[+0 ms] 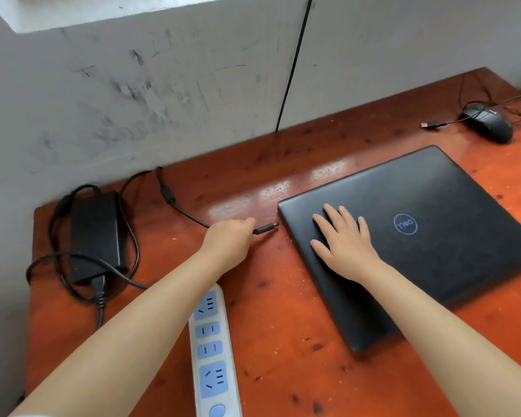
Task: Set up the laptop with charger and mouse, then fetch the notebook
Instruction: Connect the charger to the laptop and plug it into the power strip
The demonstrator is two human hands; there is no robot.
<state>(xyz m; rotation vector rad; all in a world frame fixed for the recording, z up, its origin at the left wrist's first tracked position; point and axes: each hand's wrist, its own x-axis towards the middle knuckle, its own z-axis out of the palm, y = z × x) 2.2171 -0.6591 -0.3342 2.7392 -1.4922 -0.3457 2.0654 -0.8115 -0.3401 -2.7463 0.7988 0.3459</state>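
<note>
Charger plug pinched in L fingers, tip near laptop edge

A long white power strip with blue sockets lies on the reddish-brown wooden table, near its front edge. Behind the table stands a grey wall with dark scuff marks. A thin black cord hangs down the wall.

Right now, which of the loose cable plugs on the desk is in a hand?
The charger plug, pinched by the left hand just short of the laptop. The mouse's USB plug lies untouched at the far right.
</note>
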